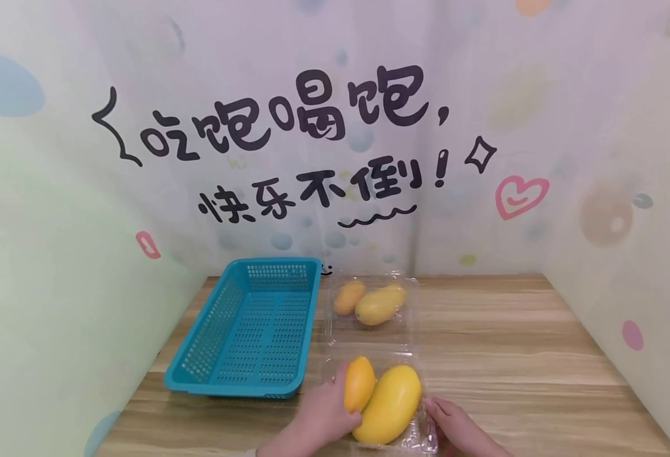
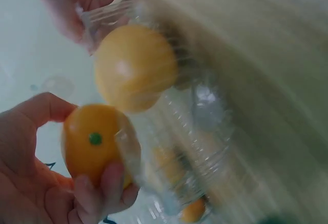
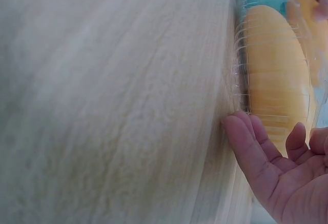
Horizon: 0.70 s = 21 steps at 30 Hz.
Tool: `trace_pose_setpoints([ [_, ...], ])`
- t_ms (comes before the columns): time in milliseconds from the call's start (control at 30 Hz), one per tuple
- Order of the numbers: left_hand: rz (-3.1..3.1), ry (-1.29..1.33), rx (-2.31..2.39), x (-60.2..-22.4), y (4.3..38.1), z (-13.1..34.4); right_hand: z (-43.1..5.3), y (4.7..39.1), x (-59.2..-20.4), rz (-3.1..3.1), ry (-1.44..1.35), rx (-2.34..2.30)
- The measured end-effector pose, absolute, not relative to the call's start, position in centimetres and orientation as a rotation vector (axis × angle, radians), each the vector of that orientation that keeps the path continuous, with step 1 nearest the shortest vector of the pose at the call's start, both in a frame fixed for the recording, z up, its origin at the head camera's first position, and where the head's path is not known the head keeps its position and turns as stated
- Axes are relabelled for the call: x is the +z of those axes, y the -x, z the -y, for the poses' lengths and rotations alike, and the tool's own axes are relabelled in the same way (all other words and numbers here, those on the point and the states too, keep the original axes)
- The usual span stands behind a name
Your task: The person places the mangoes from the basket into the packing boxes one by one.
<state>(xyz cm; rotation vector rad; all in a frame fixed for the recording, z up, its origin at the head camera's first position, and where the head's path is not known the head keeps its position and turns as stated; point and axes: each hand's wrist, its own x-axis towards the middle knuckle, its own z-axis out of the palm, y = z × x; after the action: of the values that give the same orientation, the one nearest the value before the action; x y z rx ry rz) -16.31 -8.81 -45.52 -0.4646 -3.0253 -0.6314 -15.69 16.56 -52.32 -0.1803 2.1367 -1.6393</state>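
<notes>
My left hand [image 1: 325, 414] holds a small orange-yellow oval fruit [image 1: 360, 385], thumb and fingers curled round it. A green stem spot shows on its end in the left wrist view. Beside it a large yellow mango [image 1: 392, 404] lies in a clear plastic box [image 1: 429, 443]. My right hand [image 1: 458, 428] is at the box's right side. In the right wrist view its loosely bent fingers [image 3: 241, 131] touch the box wall near the mango's end. Whether the small fruit rests on the box floor I cannot tell.
Behind the near box lies more clear plastic [image 1: 370, 343], with a yellow mango [image 1: 380, 304] and a smaller orange fruit [image 1: 349, 298] seen through it. To the left stands a blue-green perforated basket [image 1: 309, 330] on the wooden table [image 1: 500, 336]. Printed curtains enclose the back and sides.
</notes>
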Motion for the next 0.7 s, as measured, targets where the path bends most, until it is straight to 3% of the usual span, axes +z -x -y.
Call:
trace_pose_setpoints([
  [700,3.246,0.338,-0.341,-48.9,18.0,8.0,-16.5,15.7,-52.4,-2.179,0.173,-1.606],
])
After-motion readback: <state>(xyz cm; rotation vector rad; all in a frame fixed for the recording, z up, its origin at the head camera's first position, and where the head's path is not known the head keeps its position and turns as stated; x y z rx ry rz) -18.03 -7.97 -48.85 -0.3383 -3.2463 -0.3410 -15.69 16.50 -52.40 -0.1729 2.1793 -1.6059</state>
